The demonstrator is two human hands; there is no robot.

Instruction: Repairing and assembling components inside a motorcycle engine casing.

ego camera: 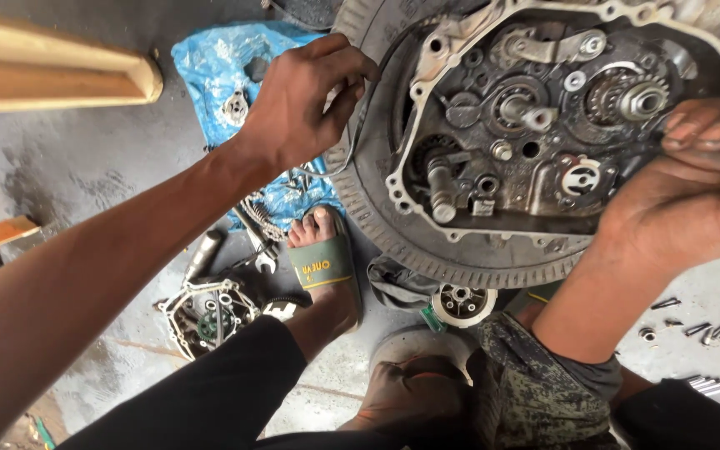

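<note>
Greasy metal engine case [535, 142] lies open on a tyre [393, 225], gears showing.
The left hand [306, 100] curls its fingers over the case's left edge; the right hand [693, 192] presses its right side, grip hidden.

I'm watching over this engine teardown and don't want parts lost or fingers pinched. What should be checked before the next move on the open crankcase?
1. Left hand grips the left rim of the open engine case: ok, fingers curl over the edge.
2. Right hand steadies the case's right side: ok, resting on it; whether it holds a tool, cannot tell.
3. Fingers away from the exposed gears: not ok, right fingertips lie close beside them.
4. Loose bolts kept together: not ok, scattered on the bare floor.
5. Removed cover out of the way: ok, lying on the floor at left.
6. Sandalled foot away from the wrench: not ok, right beside it.
</note>
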